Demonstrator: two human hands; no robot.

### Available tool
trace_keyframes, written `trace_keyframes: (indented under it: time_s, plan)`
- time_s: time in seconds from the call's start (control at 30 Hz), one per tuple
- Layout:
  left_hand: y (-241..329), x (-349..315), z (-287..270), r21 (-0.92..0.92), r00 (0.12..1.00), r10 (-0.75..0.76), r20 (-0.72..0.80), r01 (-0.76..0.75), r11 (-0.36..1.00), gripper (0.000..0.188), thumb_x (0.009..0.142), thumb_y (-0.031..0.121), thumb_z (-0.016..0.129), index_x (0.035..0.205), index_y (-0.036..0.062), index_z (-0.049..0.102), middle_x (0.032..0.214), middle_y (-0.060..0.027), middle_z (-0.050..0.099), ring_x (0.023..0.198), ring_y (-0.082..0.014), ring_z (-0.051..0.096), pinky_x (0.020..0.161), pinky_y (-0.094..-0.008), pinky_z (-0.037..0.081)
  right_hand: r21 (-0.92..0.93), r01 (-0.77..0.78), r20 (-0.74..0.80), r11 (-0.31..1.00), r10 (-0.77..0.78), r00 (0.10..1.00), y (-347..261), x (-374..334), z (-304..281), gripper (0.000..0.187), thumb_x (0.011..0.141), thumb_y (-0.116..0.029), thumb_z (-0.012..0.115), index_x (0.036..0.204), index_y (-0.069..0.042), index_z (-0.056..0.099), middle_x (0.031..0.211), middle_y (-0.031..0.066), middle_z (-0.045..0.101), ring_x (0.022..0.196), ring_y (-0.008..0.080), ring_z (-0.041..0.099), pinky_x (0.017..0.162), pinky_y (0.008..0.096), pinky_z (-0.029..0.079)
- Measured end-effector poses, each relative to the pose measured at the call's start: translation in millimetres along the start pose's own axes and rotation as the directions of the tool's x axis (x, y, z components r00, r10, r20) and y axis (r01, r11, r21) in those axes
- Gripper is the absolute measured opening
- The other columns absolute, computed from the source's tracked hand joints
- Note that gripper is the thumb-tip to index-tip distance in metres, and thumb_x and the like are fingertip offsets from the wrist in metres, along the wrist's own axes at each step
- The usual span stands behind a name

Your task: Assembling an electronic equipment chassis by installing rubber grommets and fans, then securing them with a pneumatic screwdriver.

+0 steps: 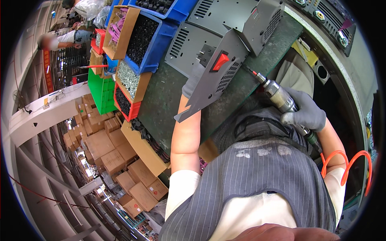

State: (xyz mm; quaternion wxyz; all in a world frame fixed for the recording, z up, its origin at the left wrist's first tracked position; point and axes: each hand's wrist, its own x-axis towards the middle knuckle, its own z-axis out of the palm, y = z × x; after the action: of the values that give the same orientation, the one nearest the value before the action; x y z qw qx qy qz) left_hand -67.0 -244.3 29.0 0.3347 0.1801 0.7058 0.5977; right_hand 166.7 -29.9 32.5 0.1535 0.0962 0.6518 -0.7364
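My left hand (193, 81), in a grey glove, reaches behind a dark grey metal panel (203, 91) and holds it up at a tilt; the panel hides most of its fingers. A red rocker switch (220, 62) sits in this panel, beside a black part with metal prongs (206, 54) and rows of vent slots. My gloved right hand (307, 110) is wrapped round a power screwdriver (282, 96) fed by an orange coiled hose (366, 160). Its bit points at the panel's right edge; I cannot tell whether it touches. Another bent, vented panel (263, 25) stands just beyond.
More flat grey panels (185, 49) lie on the dark green worktop (155, 94). Along its left are blue bins (155, 44) of black parts, a box of silvery screws (129, 79) and a green crate (100, 90). Black equipment (331, 20) stands far right. A person (66, 39) is at the far left.
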Motion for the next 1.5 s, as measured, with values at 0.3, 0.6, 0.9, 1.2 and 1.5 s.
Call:
trace_keyframes:
  time_s: [0.3, 0.6, 0.9, 1.2, 1.5]
  plan:
    - [4, 1, 5, 0.163, 0.99, 0.138, 0.042, -0.143, 0.976, 0.028, 0.091, 0.027, 0.056, 0.104, 0.0035, 0.063, 0.093, -0.0048, 0.064, 0.084, -0.0134, 0.058, 0.074, -0.0276, 0.048, -0.063, 0.022, 0.095, 0.998, -0.016, 0.995, -5, 19, -15, 0.065, 0.065, -0.033, 0.077, 0.114, 0.003, 0.052, 0.088, 0.0055, 0.058, 0.082, 0.0155, 0.052, 0.077, 0.031, 0.043]
    - [59, 22, -59, 0.602, 0.83, 0.521, -0.199, -0.317, 0.733, 0.025, 0.092, 0.022, 0.053, 0.103, 0.0024, 0.064, 0.094, -0.0094, 0.065, 0.086, -0.0177, 0.06, 0.08, -0.0284, 0.047, 0.167, 0.022, 0.02, 0.986, -0.026, 0.999, 6, -1, 0, 0.077, 0.06, -0.036, 0.08, 0.121, 0.003, 0.052, 0.101, 0.005, 0.059, 0.092, 0.0151, 0.053, 0.087, 0.0301, 0.041]
    - [37, 48, -139, 0.976, 0.791, 0.583, -0.189, 0.216, 0.024, 0.071, 0.088, 0.06, 0.04, 0.133, 0.0044, 0.041, 0.124, -0.02, 0.053, 0.113, -0.0377, 0.051, 0.098, -0.0464, 0.035, 0.064, -0.07, 0.005, 0.995, 0.07, 0.998, 4, -16, -4, 0.087, 0.054, -0.041, 0.082, 0.123, 0.002, 0.051, 0.105, 0.0064, 0.059, 0.095, 0.0156, 0.053, 0.088, 0.0298, 0.04]
    - [12, 11, -108, 0.948, 0.659, 0.75, -0.052, 0.27, -0.171, 0.082, 0.081, 0.054, 0.054, 0.138, -0.0005, 0.031, 0.138, -0.0208, 0.039, 0.129, -0.0368, 0.035, 0.108, -0.0487, 0.023, 0.044, -0.331, -0.341, 0.943, 0.326, 0.882, -9, -97, -63, 0.059, 0.063, -0.041, 0.073, 0.105, -0.001, 0.056, 0.078, 0.0013, 0.055, 0.068, 0.0092, 0.052, 0.062, 0.0253, 0.046]
    - [22, -21, -94, 0.978, 0.694, 0.717, -0.065, -0.097, 0.183, 0.054, 0.09, 0.033, 0.053, 0.129, -0.0033, 0.044, 0.132, -0.0214, 0.046, 0.126, -0.0353, 0.04, 0.107, -0.0431, 0.028, 0.31, -0.42, -0.328, 0.853, 0.51, 0.795, -4, -92, -104, 0.04, 0.077, -0.042, 0.063, 0.091, -0.006, 0.055, 0.065, 0.0095, 0.057, 0.045, 0.017, 0.054, 0.04, 0.027, 0.045]
